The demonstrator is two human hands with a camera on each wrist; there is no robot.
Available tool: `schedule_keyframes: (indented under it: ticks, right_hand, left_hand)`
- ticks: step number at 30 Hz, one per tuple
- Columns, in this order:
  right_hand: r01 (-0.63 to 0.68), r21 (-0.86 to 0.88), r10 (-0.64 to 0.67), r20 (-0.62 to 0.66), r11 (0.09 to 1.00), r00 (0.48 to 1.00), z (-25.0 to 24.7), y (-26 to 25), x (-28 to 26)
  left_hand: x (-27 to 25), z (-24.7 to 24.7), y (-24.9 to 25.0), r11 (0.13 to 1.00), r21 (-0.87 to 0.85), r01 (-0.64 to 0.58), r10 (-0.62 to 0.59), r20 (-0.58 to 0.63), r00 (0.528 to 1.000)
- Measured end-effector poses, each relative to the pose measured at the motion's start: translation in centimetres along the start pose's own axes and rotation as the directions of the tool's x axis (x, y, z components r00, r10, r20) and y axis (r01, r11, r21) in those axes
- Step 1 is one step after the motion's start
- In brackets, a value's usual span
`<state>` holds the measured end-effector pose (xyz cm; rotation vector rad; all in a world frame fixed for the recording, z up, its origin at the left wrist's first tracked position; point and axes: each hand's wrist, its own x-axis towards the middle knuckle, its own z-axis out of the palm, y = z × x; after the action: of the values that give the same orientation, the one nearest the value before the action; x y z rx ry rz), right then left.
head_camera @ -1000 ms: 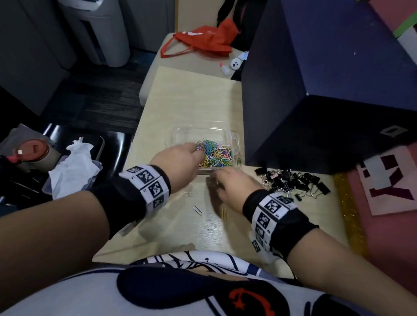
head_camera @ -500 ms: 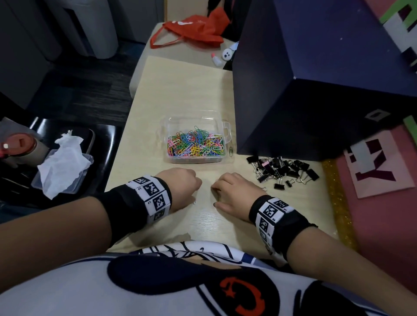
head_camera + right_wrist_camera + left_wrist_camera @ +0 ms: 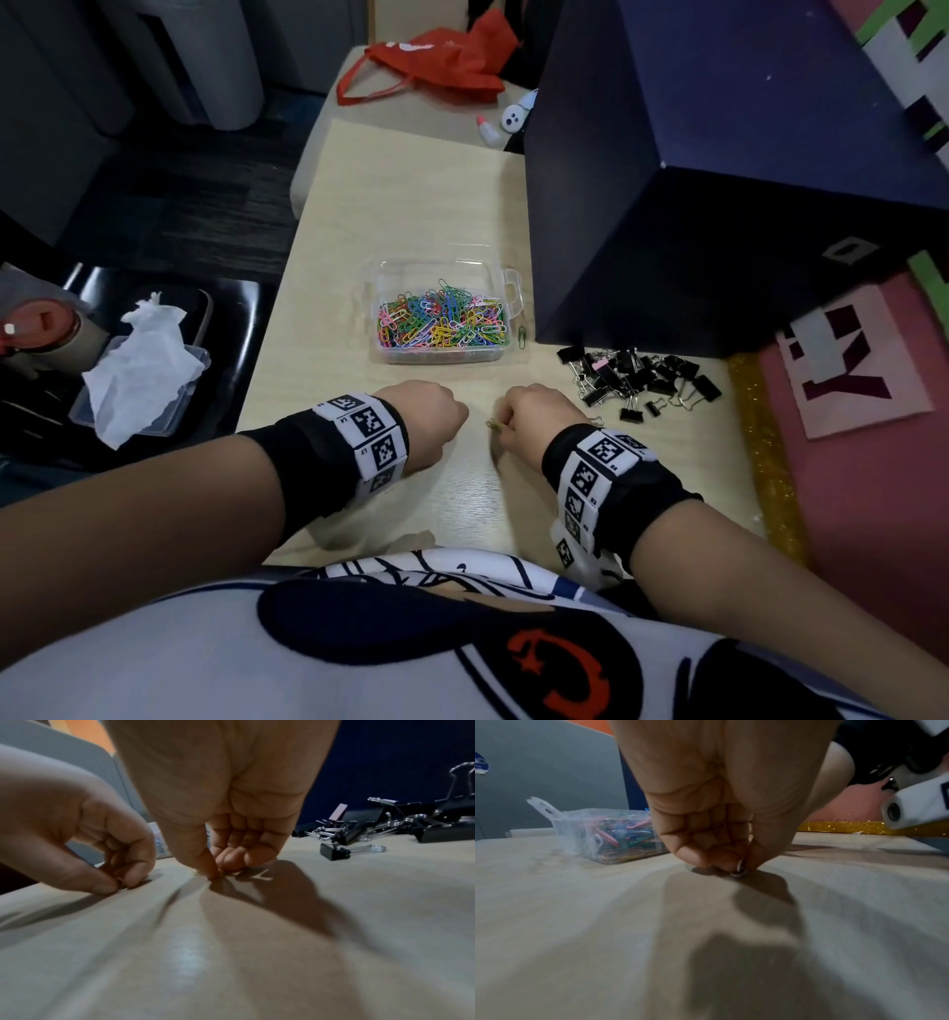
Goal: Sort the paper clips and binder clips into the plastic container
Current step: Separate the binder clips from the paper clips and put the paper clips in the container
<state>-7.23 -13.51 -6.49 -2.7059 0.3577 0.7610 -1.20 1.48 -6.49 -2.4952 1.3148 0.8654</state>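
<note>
A clear plastic container (image 3: 508, 288) holds several coloured paper clips (image 3: 441, 321) at the table's middle. A heap of black binder clips (image 3: 637, 377) lies to its right, also in the right wrist view (image 3: 401, 827). One loose green paper clip (image 3: 522, 336) lies beside the container. My left hand (image 3: 429, 416) is down on the table in front of the container, its thumb and fingers pinching a white paper clip (image 3: 739, 869). My right hand (image 3: 534, 416) is beside it and pinches a yellowish paper clip (image 3: 494, 424) against the table top.
A big dark blue box (image 3: 719, 180) stands right of the container. A red bag (image 3: 441, 61) and a small bottle (image 3: 488, 131) lie at the far end. A tub with tissue (image 3: 138, 370) sits off the table's left edge. Pink card (image 3: 862, 462) lies to the right.
Both hands have drawn back from the container towards me and come down on the table; each now pinches a loose paper clip.
</note>
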Motion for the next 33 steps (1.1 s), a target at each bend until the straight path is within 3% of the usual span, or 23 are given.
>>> schedule_keyframes:
  ticks: [3,8,13,16,19,21,24,26,28,33]
  right_hand:
    - [-0.029,-0.044,0.032,0.056,0.999,0.998,0.1,-0.2,0.3]
    - [0.014,-0.092,-0.015,-0.013,0.996,1.0,-0.1,-0.8,0.5]
    - [0.058,0.058,-0.043,-0.229,0.997,0.972,-3.0,-2.1,1.2]
    - [0.113,0.231,-0.01,-0.405,0.967,0.914,-4.6,-3.0,2.4]
    - [0.122,0.295,0.037,-0.481,0.948,0.876,-5.8,-3.1,3.3]
    - [0.019,0.253,0.098,-0.444,0.967,0.891,-6.1,-2.4,3.6]
    - [-0.115,0.072,0.13,-0.258,0.991,0.957,-5.5,-1.1,3.6]
    - [-0.075,-0.003,0.074,-0.16,0.997,0.984,-4.2,-0.5,3.5]
    - [-0.016,-0.04,0.011,-0.106,0.999,0.994,-3.4,-0.1,3.5]
    - [-0.004,-0.162,-0.028,-0.195,0.987,0.98,-2.5,0.4,3.8]
  left_hand:
    - [0.0,0.0,-0.2,0.999,-0.043,0.003,-0.001,0.033,0.999]
    - [-0.1,0.0,-0.6,0.999,-0.043,-0.002,0.004,0.038,0.999]
    - [-1.0,-1.6,-1.8,0.988,-0.155,-0.005,-0.016,-0.13,0.991]
    - [-0.8,-3.3,-3.2,0.972,-0.237,-0.008,-0.069,-0.315,0.947]
    - [-0.5,-5.0,-5.1,0.945,-0.328,0.007,-0.171,-0.474,0.864]
    - [-0.2,-5.6,-6.3,0.931,-0.366,0.022,-0.228,-0.532,0.815]
    - [0.2,-5.3,-7.5,0.941,-0.335,0.046,-0.239,-0.562,0.792]
    - [0.5,-4.8,-7.5,0.963,-0.268,0.033,-0.186,-0.571,0.799]
    - [0.9,-3.9,-7.1,0.99,-0.142,0.011,-0.086,-0.534,0.841]
    - [1.9,-1.7,-6.3,0.999,0.04,0.033,-0.017,-0.365,0.931]
